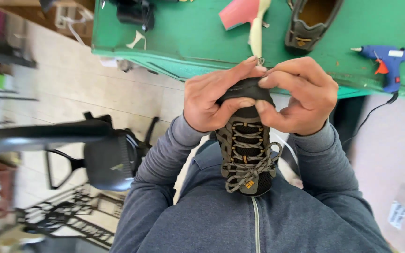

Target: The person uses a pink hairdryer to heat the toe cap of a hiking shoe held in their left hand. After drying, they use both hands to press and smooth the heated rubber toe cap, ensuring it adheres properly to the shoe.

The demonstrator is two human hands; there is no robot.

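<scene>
Nearest the camera, the grey zipped top (254, 220) fills the lower frame, and the laced hiking shoe (247, 150) rests its heel end against the chest, seemingly braced there so the toe points away and stands steady; its grey laces are tied in a bow just above the zip; further up, both hands close on the dark toe cap; the left hand (212, 100) wraps the toe from its side, thumb across the top and fingers underneath, gripping the shoe; the right hand (298, 96) clamps the opposite side, its fingertips pinched together at the very tip, whether on the rubber edge or on some small item I cannot tell; the shoe thus lies between the two grips, toe held, heel propped; beyond the hands the green workbench (198, 33) carries a blue glue gun (387, 58) with its cord trailing off, a dark shoe sole (312, 21) and a pink piece (237, 11); a black chair (104, 154) stands on the tiled floor to the left
</scene>
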